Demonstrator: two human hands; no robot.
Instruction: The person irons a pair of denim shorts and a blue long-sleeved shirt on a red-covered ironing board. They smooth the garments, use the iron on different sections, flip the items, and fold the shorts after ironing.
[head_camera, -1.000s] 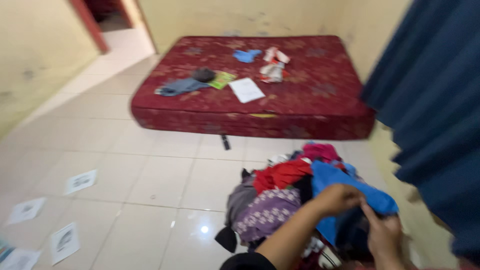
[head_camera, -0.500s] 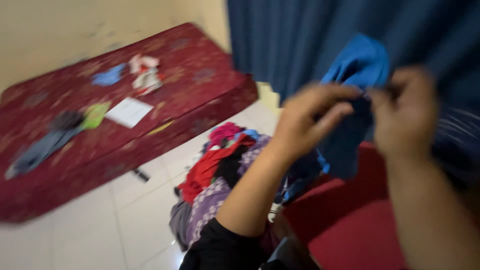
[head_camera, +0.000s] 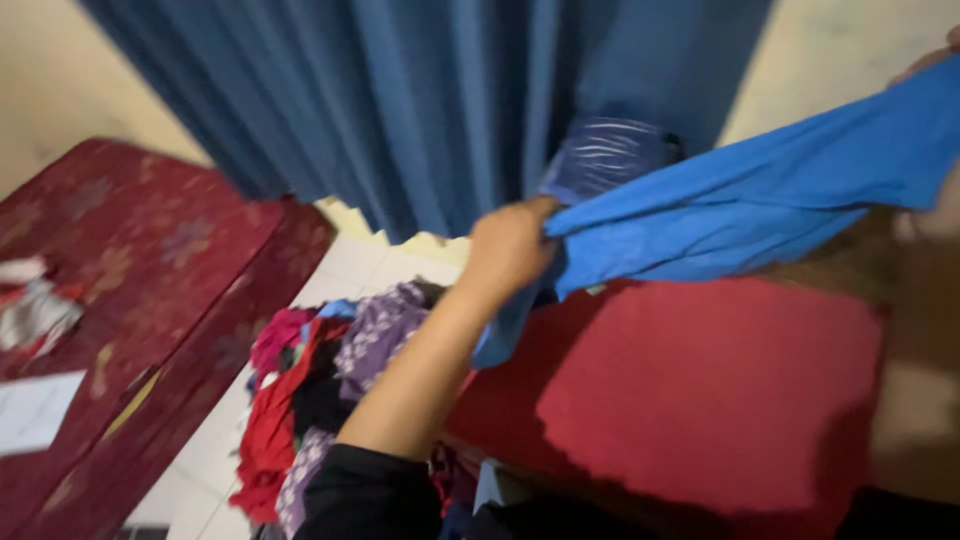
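My left hand (head_camera: 508, 248) grips one end of a bright blue garment (head_camera: 760, 200), which is stretched out in the air toward the upper right. My right hand (head_camera: 925, 68) shows only at the top right edge, just above the other end of the cloth; its grip is mostly hidden by the fabric. Below my left arm lies a pile of clothes (head_camera: 310, 390) in red, purple, pink and black on the floor. Under the stretched garment is a flat red cloth surface (head_camera: 720, 390).
A dark blue curtain (head_camera: 430, 100) hangs straight ahead. A dark red patterned mattress (head_camera: 130, 300) lies on the floor at left with white paper (head_camera: 30, 410) and crumpled cloth (head_camera: 35, 315) on it. White floor tiles (head_camera: 350, 265) show between mattress and pile.
The view has swung right, away from the mattress. Both hands lifted the blue garment off the pile and pulled apart, spreading it out; my right hand has moved to the top right edge.
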